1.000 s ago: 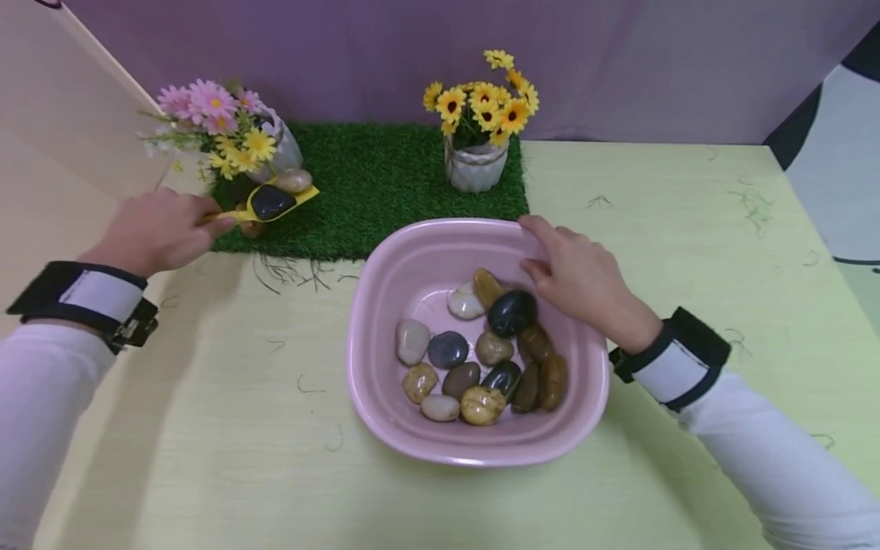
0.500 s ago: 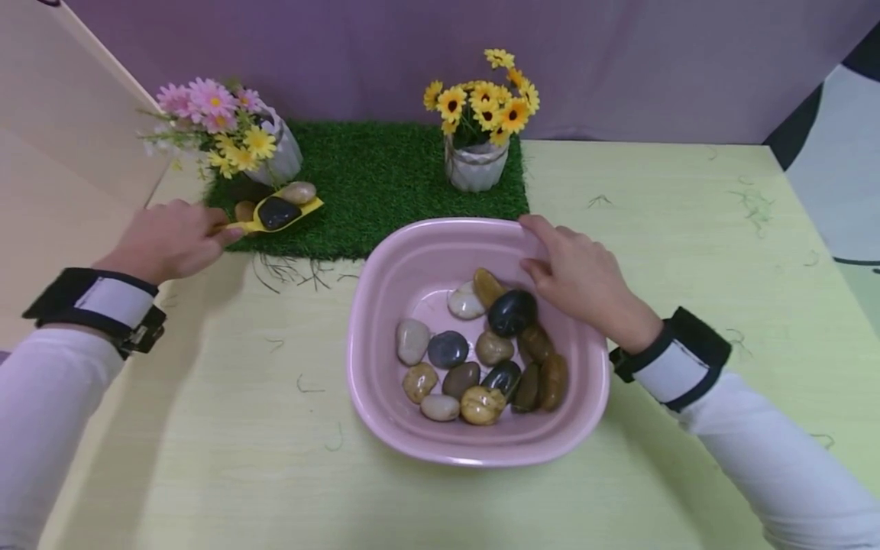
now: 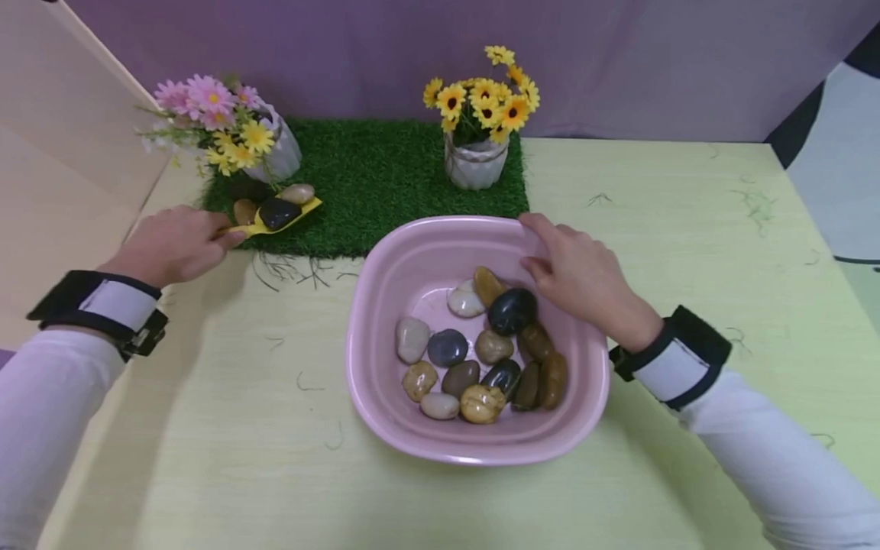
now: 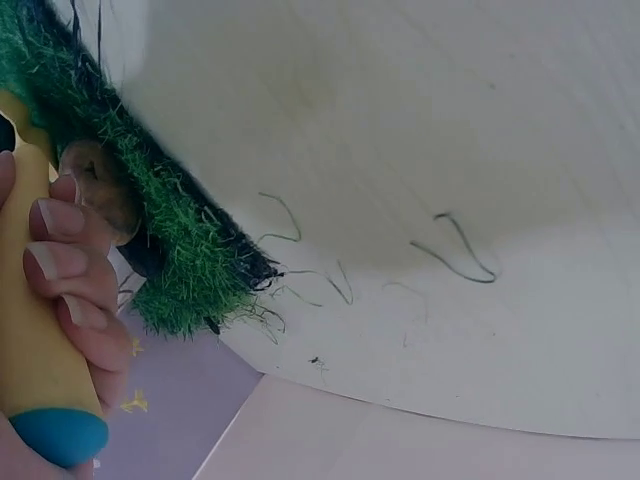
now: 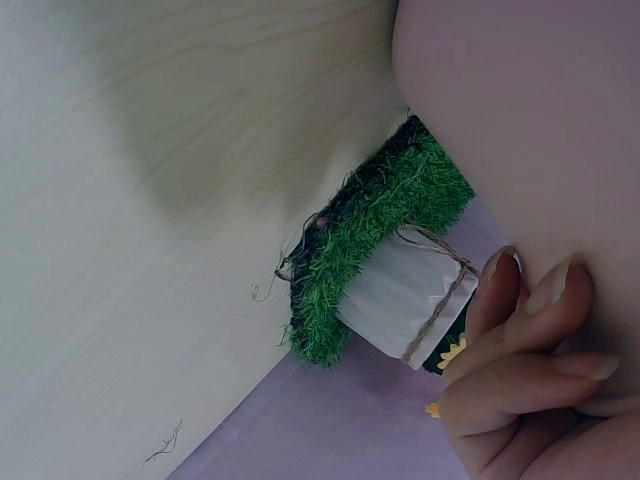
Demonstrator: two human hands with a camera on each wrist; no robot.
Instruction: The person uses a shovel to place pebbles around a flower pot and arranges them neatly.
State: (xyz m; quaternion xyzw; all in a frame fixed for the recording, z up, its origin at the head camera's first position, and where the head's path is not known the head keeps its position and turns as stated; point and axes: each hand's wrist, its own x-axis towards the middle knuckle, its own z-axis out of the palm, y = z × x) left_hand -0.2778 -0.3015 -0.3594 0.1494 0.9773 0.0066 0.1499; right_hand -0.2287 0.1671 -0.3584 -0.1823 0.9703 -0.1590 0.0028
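Purple backdrop [image 3: 378, 69], cloth by the look of it, runs along the far edge of the pale wood-grain worktop [image 3: 241, 428]. Turf mat [image 3: 385, 172] lies at that edge, toward the far left corner: fuzzy green pile, loose fibres [image 3: 312, 271] shed in front. Two white pots on it: left pot [image 3: 283, 145] with pink flowers [image 3: 209, 95] and yellow ones, right pot [image 3: 476, 166] with twine [image 5: 440, 312] round it.

Yellow shovel [image 3: 258, 227] is over the mat's near left part. Left grip [image 3: 172, 244] is wrapped round its smooth handle, teal cap [image 4: 60, 435] at the butt. Reads as moulded plastic: light, stiff, load all out front. Black stone [image 3: 278, 214] sits in the scoop, glossy, ovoid. Pale stone [image 3: 299, 193] is at its far side; can't quite tell if scoop or turf carries it. Both probably dense and slippery, so full-fist hold, scoop level. Brown stone [image 3: 244, 211] just beside.

Pink basin [image 3: 412, 260] is mid-worktop, rounded-square, glossy, likely slightly flexy plastic. Right grip [image 3: 580, 271] is closed over the rim at its far right corner, thumb inside. Rim's the best purchase. Polished stones [image 3: 448, 349] inside should make it heavy, hardly fragile.
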